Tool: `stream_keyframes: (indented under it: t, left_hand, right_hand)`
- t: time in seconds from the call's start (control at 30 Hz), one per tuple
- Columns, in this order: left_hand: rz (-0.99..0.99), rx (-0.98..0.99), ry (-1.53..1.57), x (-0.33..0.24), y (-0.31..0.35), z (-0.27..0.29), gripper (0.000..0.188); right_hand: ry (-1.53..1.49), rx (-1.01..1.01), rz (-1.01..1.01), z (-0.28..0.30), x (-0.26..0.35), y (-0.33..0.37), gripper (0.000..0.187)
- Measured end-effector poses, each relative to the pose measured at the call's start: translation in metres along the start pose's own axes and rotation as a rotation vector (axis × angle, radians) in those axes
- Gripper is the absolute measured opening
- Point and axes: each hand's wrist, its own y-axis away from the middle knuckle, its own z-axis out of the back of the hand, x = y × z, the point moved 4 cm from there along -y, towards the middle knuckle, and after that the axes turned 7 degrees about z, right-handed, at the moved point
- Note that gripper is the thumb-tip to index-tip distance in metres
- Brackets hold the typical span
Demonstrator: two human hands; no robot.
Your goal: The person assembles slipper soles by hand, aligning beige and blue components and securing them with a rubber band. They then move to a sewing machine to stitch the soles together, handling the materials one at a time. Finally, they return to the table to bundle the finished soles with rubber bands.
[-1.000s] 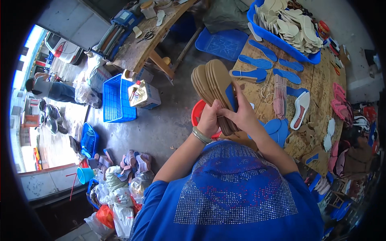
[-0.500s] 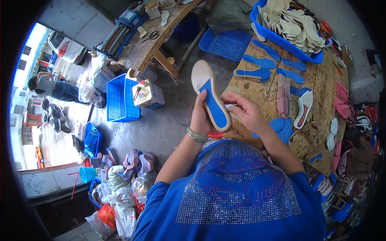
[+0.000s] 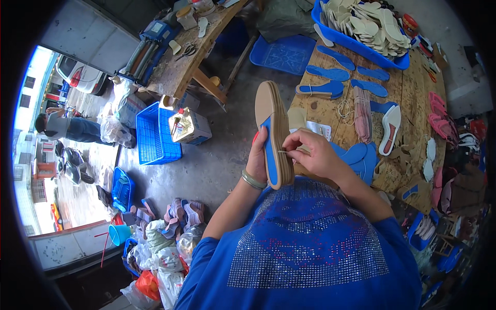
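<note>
My left hand [image 3: 256, 160] is closed around a stack of shoe insoles [image 3: 273, 113], beige with a blue section on the top one. The stack stands nearly upright in front of me, its layered brown edges turned to the right, with my thumb on the top face. Beside that edge my right hand [image 3: 318, 154] is closed in a pinch. A thin pale strand [image 3: 282, 151] runs from its fingertips to the stack; whether it is string or a rubber band I cannot tell.
To the right, a wooden table [image 3: 403, 111] bears blue insoles [image 3: 328, 73], a tied pinkish bundle [image 3: 362, 114] and a white-edged sole [image 3: 390, 129]. A blue bin [image 3: 361, 49] of pale insoles stands at its far end. Left are a blue crate [image 3: 155, 135] and a workbench [image 3: 173, 70].
Between my hands the stack has turned, so its layered edge now shows more and it stands straighter. My right fingers have come to a pinch on the pale strand. The view has shifted slightly.
</note>
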Motion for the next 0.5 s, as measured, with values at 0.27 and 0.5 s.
stream_keyframes:
  t: [0.27, 0.5]
  left_hand:
    - [-0.068, 0.033, -0.049, -0.011, 0.009, 0.002, 0.06]
    - [-0.08, 0.047, -0.033, -0.007, 0.013, 0.0, 0.059]
  right_hand:
    - [-0.17, 0.057, -0.04, 0.002, -0.003, 0.011, 0.011]
    - [0.085, 0.027, -0.03, -0.006, 0.0, -0.001, 0.016]
